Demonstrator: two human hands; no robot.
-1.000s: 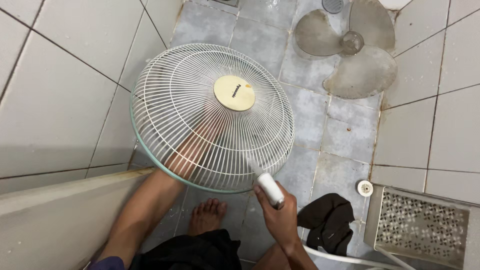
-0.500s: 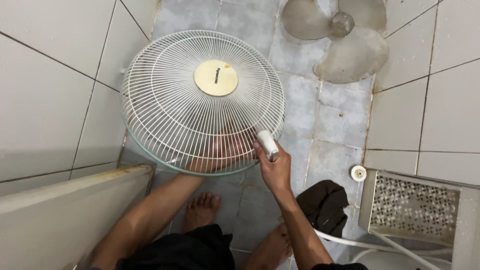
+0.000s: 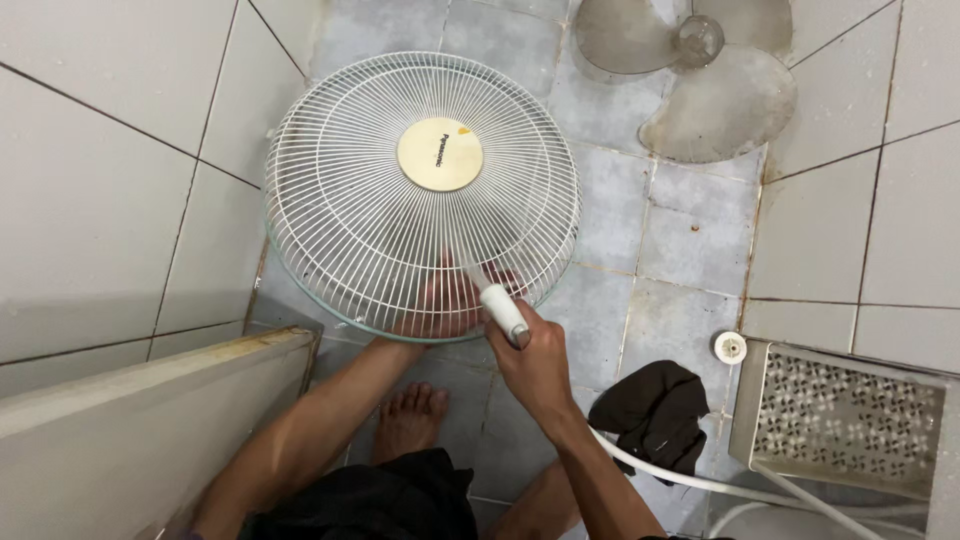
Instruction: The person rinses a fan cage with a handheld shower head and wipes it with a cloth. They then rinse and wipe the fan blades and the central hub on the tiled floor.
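The right hand is wrapping its grip tightly around a white cylindrical handle, seemingly a spray nozzle fed by the white hose that is trailing off along the floor toward its lower right corner; whether water is coming out cannot be told. The nozzle tip is pointing into the round white wire fan guard with its cream centre disc. The left hand is reaching behind the guard's lower rim, fingers curled against the wires and propping the guard up off the grey tiled floor.

Judging by the scene, the washing looks to be underway: the guard is looking fairly clean, while the grey translucent three-blade fan propeller, lying near the floor's far edge, is looking dusty and untouched.
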